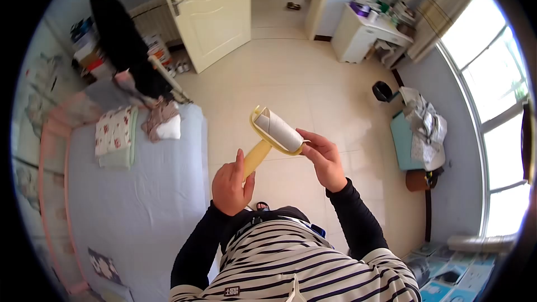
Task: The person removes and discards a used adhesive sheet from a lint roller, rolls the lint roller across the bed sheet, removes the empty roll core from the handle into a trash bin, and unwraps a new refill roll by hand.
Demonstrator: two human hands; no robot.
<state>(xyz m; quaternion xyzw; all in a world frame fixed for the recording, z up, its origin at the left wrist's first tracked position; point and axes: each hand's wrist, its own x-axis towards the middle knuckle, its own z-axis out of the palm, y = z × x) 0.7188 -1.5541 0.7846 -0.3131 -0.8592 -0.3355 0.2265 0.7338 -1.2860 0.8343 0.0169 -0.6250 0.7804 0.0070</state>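
A lint roller with a yellow handle (257, 159) is held up in front of my chest. On its yellow frame sits a pale greyish roll (278, 130), tilted down to the right, with a seam or loose edge showing near its upper left end. My left hand (231, 186) is closed round the handle, the index finger stretched along it. At the roll's lower right end, the thumb and fingers of my right hand (324, 160) pinch the edge of the roller. Exactly which part they grip there is partly hidden.
To the left stands a bed (151, 201) with folded bedding (116, 132) and crumpled clothes (161, 119). Ahead are an open door (210, 17) and a white dressing table (363, 36). A black bin (382, 91) and a teal box (404, 142) stand at right.
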